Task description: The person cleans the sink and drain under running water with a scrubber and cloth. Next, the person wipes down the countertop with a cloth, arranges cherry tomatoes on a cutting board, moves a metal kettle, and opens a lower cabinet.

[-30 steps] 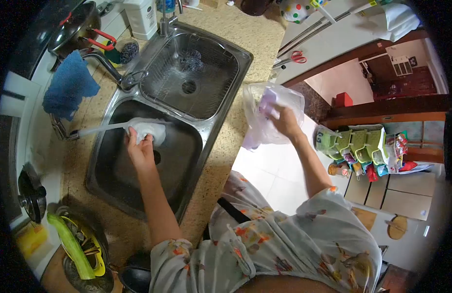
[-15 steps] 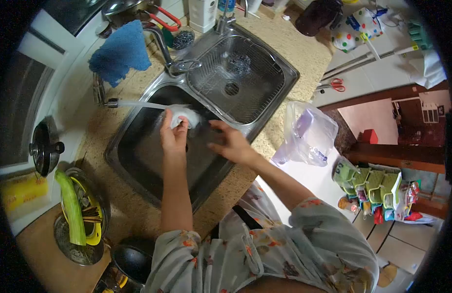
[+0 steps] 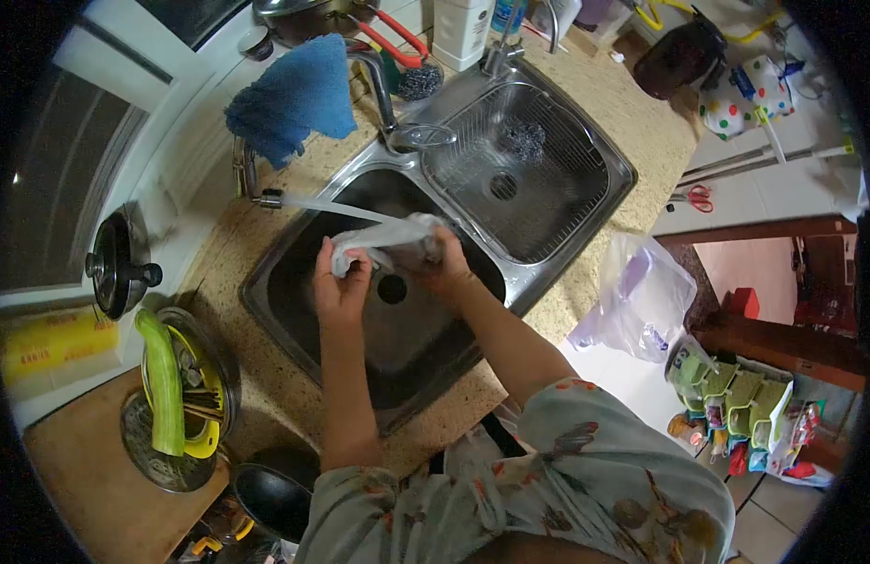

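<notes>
A wet white cloth (image 3: pixel 386 237) is stretched between my two hands over the left basin of the sink (image 3: pixel 360 324). My left hand (image 3: pixel 343 287) pinches its left end. At the other end, the fingers of my right hand (image 3: pixel 446 265) are closed on the cloth, partly blurred. Water runs sideways from the faucet spout (image 3: pixel 270 198) and meets the cloth near its top edge. Below the hands, the drain hole (image 3: pixel 391 289) shows in the basin floor.
A blue towel (image 3: pixel 298 99) hangs over the faucet neck. The right basin holds a wire rack and a steel scrubber (image 3: pixel 522 141). On the left are a long green gourd (image 3: pixel 162 381) and a pot lid (image 3: pixel 115 266). A plastic bag (image 3: pixel 637 296) lies right of the sink.
My right hand has moved in and taken hold of the cloth, which was bunched in my left hand and is now spread between both. The whole view has shifted.
</notes>
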Available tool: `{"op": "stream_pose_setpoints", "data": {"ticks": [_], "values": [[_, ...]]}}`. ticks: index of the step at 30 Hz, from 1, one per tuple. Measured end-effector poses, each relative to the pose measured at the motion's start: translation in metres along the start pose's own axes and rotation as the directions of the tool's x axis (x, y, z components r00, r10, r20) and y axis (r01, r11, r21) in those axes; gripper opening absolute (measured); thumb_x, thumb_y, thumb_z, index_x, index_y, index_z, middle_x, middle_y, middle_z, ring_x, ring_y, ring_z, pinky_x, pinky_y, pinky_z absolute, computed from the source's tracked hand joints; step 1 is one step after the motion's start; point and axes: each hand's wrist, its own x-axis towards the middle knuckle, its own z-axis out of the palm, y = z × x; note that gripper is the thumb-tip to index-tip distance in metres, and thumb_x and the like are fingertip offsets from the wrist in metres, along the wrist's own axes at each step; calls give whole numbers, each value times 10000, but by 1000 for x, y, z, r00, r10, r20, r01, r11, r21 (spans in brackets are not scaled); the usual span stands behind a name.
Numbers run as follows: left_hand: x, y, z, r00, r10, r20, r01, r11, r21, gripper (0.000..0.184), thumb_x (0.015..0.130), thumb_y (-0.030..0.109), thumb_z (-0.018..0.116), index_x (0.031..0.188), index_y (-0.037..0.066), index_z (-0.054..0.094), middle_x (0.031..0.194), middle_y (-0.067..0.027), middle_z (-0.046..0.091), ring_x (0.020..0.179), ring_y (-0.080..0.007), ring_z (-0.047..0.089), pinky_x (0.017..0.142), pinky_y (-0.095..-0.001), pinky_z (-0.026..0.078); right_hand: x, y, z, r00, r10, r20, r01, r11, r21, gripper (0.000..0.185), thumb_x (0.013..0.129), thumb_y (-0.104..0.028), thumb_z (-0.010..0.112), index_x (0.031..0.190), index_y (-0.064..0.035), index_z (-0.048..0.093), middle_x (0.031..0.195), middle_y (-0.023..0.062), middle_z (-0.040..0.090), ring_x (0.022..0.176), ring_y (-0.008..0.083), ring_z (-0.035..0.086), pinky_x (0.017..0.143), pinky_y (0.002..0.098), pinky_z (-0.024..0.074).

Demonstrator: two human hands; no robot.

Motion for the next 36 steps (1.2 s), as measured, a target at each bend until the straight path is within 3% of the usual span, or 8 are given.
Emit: {"op": "stream_pose_setpoints", "data": {"ticks": [5,7,11,21,24,27,33,36], "values": [[31,21,-16,1000,16,-13,-15,997,72,106,900,87,634,910,17,555,839,-64,561,745,-160,520,624,-300,486,15,6,0,865,-497,72,426,651,-628,288,900,-315,581,981,-52,665,910,96,685,792,286,651,749,379,529],[55,39,-40,1000,9,19,-10,997,73,105,897,75,635,923,9,557,843,-71,560,743,-157,515,620,-295,486,0,-8,15,736,-566,370,262,-265,-928,281,930,-280,579,924,-15,671,806,78,682,707,202,634,688,322,511],[65,8,-65,969,221,-106,-188,948,256,258,953,266,555,1071,38,582,995,-122,608,903,-232,587,705,-374,538,-7,-5,22,789,-600,129,505,515,-693,289,932,-288,580,935,-6,641,779,64,655,710,125,573,659,322,475],[111,-84,-115,889,-351,293,236,902,363,542,953,525,456,1249,80,548,1063,-66,617,975,-203,593,808,-338,500,-97,30,-1,530,-495,688,488,-486,-725,256,822,-162,654,999,14,594,1055,204,604,908,336,595,786,382,472],[76,-111,-88,957,114,268,-202,923,327,564,948,542,456,1252,73,536,1035,-53,601,866,-176,594,695,-349,517,-44,8,36,618,-371,694,262,-735,-626,350,782,-162,684,1068,14,585,1083,202,603,947,334,594,813,372,481],[80,-99,-116,902,178,394,-412,630,659,570,941,548,471,1269,84,517,1059,-30,583,868,-158,590,689,-318,507,-4,-11,58,872,-471,133,160,19,-987,424,779,-182,674,1150,-6,570,1204,179,574,1104,324,549,924,398,443],[22,-64,-57,997,-44,66,-3,811,585,471,979,465,449,1247,87,528,1136,-42,582,975,-172,590,822,-354,496,-19,44,-3,384,-375,844,392,-761,-517,379,878,-197,563,1243,-93,551,1102,137,649,1053,327,603,913,429,456],[41,-67,-69,998,5,59,-35,851,524,478,984,446,444,1267,67,514,1198,-75,575,1056,-226,571,897,-370,462,-18,7,67,756,-422,500,343,-395,-852,322,894,-185,536,1201,-106,591,1154,146,623,1131,313,564,976,424,413]]}}
